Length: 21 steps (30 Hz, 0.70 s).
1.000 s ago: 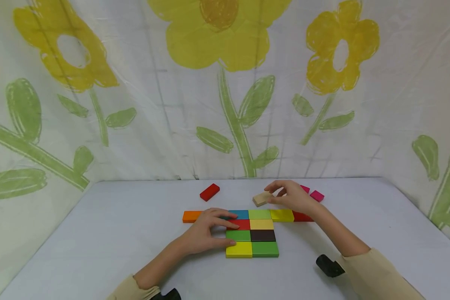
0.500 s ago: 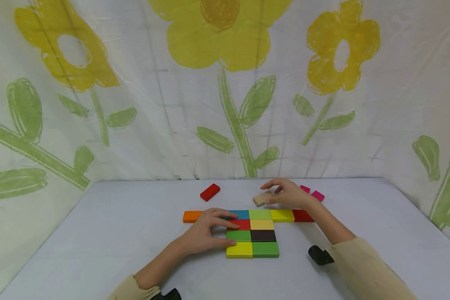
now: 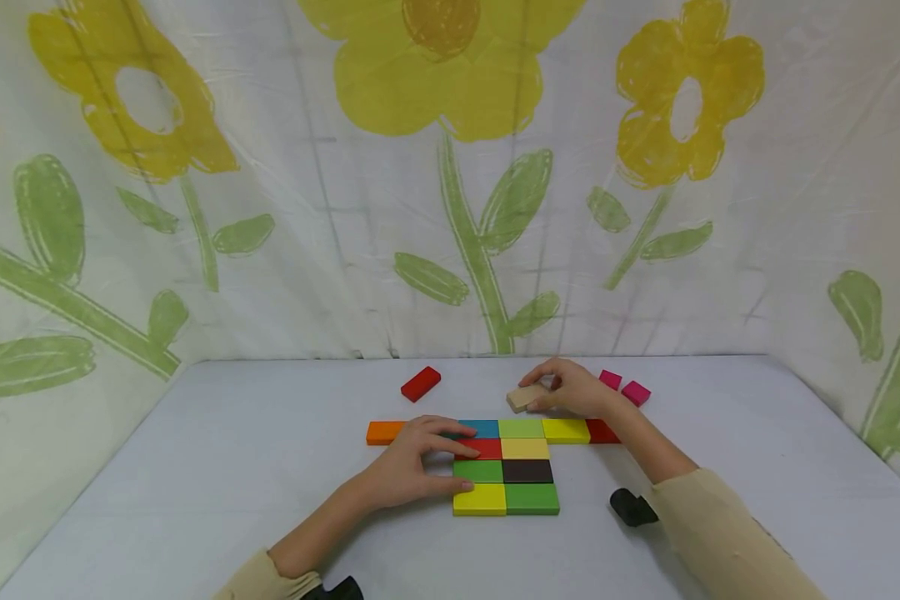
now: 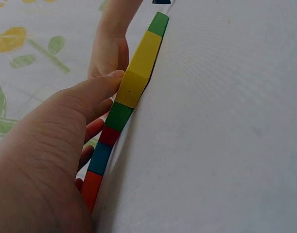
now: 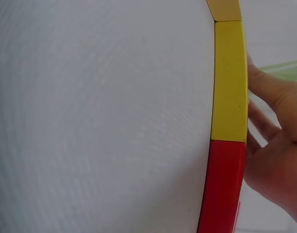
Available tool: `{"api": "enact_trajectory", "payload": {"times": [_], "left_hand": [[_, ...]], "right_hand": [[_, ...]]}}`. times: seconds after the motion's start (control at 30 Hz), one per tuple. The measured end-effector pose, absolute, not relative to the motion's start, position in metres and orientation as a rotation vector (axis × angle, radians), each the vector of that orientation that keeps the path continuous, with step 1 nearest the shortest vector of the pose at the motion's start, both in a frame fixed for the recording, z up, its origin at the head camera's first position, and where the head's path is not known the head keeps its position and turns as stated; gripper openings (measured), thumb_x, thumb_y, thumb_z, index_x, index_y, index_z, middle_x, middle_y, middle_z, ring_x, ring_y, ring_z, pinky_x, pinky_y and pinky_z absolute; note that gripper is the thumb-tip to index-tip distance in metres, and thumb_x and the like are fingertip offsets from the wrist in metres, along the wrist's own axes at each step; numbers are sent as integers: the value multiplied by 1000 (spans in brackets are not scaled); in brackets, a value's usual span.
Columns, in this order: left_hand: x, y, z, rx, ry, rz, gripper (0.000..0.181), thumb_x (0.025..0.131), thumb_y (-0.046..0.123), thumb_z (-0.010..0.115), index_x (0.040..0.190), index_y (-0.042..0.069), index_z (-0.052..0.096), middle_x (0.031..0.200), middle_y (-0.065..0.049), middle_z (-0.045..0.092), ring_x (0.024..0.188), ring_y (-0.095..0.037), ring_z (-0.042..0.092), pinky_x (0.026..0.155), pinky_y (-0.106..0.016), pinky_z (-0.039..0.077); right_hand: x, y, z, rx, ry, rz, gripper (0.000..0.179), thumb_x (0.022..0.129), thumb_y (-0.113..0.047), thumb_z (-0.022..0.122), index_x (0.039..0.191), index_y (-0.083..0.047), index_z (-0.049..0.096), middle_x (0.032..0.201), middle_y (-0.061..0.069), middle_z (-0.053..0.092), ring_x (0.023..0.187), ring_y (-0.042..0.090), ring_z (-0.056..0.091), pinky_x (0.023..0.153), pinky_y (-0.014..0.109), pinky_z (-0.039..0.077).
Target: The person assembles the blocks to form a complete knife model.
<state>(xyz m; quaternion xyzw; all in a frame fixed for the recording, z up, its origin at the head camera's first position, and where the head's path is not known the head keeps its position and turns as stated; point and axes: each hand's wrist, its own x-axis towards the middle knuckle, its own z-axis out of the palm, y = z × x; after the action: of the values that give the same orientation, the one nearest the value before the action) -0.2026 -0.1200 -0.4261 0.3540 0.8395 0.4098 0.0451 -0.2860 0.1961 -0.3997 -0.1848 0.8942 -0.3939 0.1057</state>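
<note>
My right hand (image 3: 579, 392) is at the far side of the table, pinching a plain wooden domino block (image 3: 523, 397) between thumb and fingers. My left hand (image 3: 408, 468) rests with spread, relaxed fingers on the left side of a flat layout of coloured domino blocks. Its thumb lies by the yellow block (image 4: 134, 80) in the left wrist view; the other fingertips reach the red block (image 3: 482, 449) and the blue block (image 3: 482, 429). Dark brown (image 3: 527, 471) and green (image 3: 532, 497) blocks fill the layout's right column. In the right wrist view, a red block (image 5: 221, 189) partly hides the right hand.
A loose red block (image 3: 421, 384) lies at the back, left of the wooden one. Two pink blocks (image 3: 635, 392) sit behind the right wrist. An orange block (image 3: 385, 432) ends the top row on the left. A flower-painted curtain (image 3: 330, 250) hangs behind the table.
My right hand's fingers have come down and closed on the wooden block, and the right forearm has shifted left. The left hand and the laid-out blocks stay put.
</note>
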Motion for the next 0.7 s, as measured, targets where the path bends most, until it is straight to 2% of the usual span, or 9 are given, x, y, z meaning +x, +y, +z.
{"api": "enact_trajectory", "payload": {"times": [0.17,0.33,0.5,0.6,0.7], "left_hand": [[-203,-120,-427,1077,2561,1253,37,89,38,83,124,28,80,143,9,64,138,-21,48,114,-61,37],[-203,-120,-427,1079,2561,1256,36,89,37,84,123,27,81,143,9,65,138,-22,49,114,-62,37],[-203,-120,-427,1075,2561,1252,35,89,37,84,122,27,81,143,9,65,139,-22,48,115,-63,35],[-203,-120,-426,1076,2562,1249,35,89,38,84,122,27,81,143,9,65,139,-22,48,115,-63,35],[-203,-120,-426,1081,2563,1251,35,89,37,84,122,27,81,142,9,65,139,-22,48,114,-63,36]], "right_hand": [[-286,194,-401,-499,2676,-1157,27,92,-16,83,118,-8,78,116,11,64,98,25,52,79,33,45],[-283,194,-398,-436,2710,-1148,28,92,-17,83,119,-10,77,123,12,65,107,29,54,84,33,49],[-278,195,-392,-428,2733,-1146,28,93,-18,81,120,-10,76,129,14,66,116,33,55,92,41,53],[-275,196,-389,-460,2748,-1144,28,94,-18,81,120,-8,76,127,14,68,115,33,57,95,46,54],[-271,197,-387,-505,2766,-1136,29,94,-18,81,120,-6,76,123,15,70,111,32,59,94,45,55]]}}
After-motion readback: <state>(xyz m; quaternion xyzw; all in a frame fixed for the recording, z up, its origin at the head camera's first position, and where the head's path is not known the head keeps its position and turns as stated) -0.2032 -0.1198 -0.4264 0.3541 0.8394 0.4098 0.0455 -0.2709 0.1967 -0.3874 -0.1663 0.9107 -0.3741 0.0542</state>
